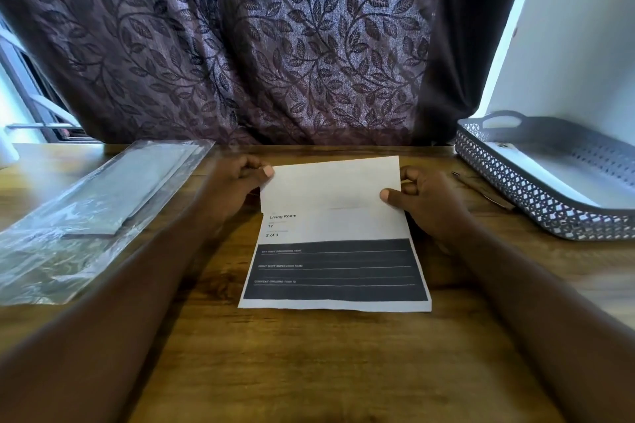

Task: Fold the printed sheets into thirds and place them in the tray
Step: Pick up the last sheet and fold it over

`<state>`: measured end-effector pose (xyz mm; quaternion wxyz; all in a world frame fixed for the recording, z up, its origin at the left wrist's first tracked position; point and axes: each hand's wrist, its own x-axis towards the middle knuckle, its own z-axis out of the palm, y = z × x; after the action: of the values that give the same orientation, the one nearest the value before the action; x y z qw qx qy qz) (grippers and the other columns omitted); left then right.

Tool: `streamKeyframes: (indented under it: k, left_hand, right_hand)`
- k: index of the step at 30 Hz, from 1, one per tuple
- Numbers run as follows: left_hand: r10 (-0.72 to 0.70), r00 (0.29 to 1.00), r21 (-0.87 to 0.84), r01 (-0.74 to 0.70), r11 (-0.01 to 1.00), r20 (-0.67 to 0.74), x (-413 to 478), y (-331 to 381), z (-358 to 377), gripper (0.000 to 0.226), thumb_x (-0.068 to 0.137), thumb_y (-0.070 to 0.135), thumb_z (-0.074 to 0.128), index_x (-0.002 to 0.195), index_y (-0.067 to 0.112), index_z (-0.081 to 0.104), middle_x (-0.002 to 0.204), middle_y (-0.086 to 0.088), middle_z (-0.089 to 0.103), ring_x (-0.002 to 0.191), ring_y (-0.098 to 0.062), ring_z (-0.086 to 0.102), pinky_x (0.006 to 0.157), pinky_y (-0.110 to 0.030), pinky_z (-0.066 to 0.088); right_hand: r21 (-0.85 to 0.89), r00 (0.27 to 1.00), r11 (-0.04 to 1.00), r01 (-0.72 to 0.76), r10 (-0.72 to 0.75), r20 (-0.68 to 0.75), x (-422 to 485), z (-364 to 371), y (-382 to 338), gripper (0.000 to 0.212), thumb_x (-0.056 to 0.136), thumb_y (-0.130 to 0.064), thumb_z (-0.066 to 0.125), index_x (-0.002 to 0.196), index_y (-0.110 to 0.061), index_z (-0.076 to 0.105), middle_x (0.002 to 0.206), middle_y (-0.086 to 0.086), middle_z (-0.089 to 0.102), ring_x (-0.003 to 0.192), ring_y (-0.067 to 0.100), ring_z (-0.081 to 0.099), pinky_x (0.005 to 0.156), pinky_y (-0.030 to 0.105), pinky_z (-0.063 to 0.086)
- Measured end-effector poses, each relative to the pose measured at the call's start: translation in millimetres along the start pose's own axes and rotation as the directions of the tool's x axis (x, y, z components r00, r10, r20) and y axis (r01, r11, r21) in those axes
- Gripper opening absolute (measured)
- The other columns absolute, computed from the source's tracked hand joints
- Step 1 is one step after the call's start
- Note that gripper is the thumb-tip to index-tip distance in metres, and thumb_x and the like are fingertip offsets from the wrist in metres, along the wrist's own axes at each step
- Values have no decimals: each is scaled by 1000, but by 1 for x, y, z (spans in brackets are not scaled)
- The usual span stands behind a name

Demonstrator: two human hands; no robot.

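Two bare forearms enter from the bottom corners, cut off by the frame edge, and reach across the wooden table [309, 371]. Between them, at the middle of the table, lies the printed sheet [335, 268]. Its near part rests flat and shows a dark block with white lines and small captions too blurred to read. Above that, "Living Room", "17" and "2 of 3" can be read. The sheet's far part is turned over toward the person, blank side up, and hides the rest of the print. The left hand [237, 182] pinches the flap's left corner, thumb on top, and the right hand [426, 199] pinches its right edge likewise; the fingers beneath are hidden. To the left lies a clear plastic sleeve [86, 216] holding greyish papers, hard to make out. At the right, past a thin pen [481, 191], stands the grey lattice tray [536, 203], partly cut off, with something white inside. Behind hangs a dark leaf-patterned curtain [257, 45].
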<state>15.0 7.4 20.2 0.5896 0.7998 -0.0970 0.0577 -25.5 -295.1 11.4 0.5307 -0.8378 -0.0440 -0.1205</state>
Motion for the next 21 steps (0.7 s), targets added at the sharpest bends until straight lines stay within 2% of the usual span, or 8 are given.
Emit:
streamKeyframes:
  k: [2,5,8,11,16,18,20,21]
  left_hand:
    - [-93,986,-207,121,971,141,-2,-1,2,28,87,30,66,112,17,62,104,-5,77,98,-24,74,89,-46,58]
    - [-71,968,-229,127,965,240,-3,-3,3,33,86,24,65,119,18,62,113,-5,76,103,-24,72,87,-37,58]
    - [-64,972,-269,125,955,225,-1,-6,2,26,96,11,58,120,19,62,115,-8,75,102,-24,72,85,-34,59]
    - [-77,982,-323,131,937,173,-1,-5,2,25,98,4,54,120,14,62,112,-11,75,93,-24,74,76,-33,61]
    - [-101,983,-468,162,868,153,-4,-2,1,31,96,-7,46,107,12,68,97,-8,78,81,-20,75,70,-31,63]
    - [-132,978,-461,193,866,160,-4,-3,-2,27,96,-1,42,98,6,68,89,-12,75,69,-19,72,61,-29,61]
    - [-146,967,-440,225,869,206,-5,-3,-6,34,98,9,35,92,3,69,84,-14,70,58,-16,65,46,-23,55]
    - [-154,963,-422,237,875,220,-4,-3,-7,38,100,13,35,90,3,70,82,-14,70,56,-15,63,45,-22,53]
  right_hand:
    - [102,999,995,-18,21,-34,-1,0,1,25,90,-11,73,115,-12,70,101,0,78,90,15,76,87,45,61]
    - [267,995,962,-55,75,-63,-1,1,2,26,92,-9,69,118,-11,69,104,3,78,95,20,75,90,49,59]
    - [342,995,937,-70,92,-47,-2,4,0,24,93,-2,66,114,-13,70,106,4,78,98,21,75,93,48,58]
    - [424,995,902,-86,98,-7,-5,5,-4,24,93,2,63,112,-11,70,109,5,77,100,20,74,92,41,59]
    - [481,994,870,-103,106,21,-6,3,-2,23,91,2,65,113,-2,72,109,11,77,100,27,74,86,41,59]
    - [478,992,870,-120,121,31,-6,2,-2,19,91,2,63,105,-3,74,102,12,77,93,28,75,75,37,60]
    - [457,992,882,-119,120,26,-6,2,-3,21,92,5,58,95,-4,76,96,12,77,85,26,73,64,31,58]
    - [439,993,891,-112,114,23,-5,2,-3,24,93,5,55,91,-4,77,96,10,77,86,24,72,64,29,57]
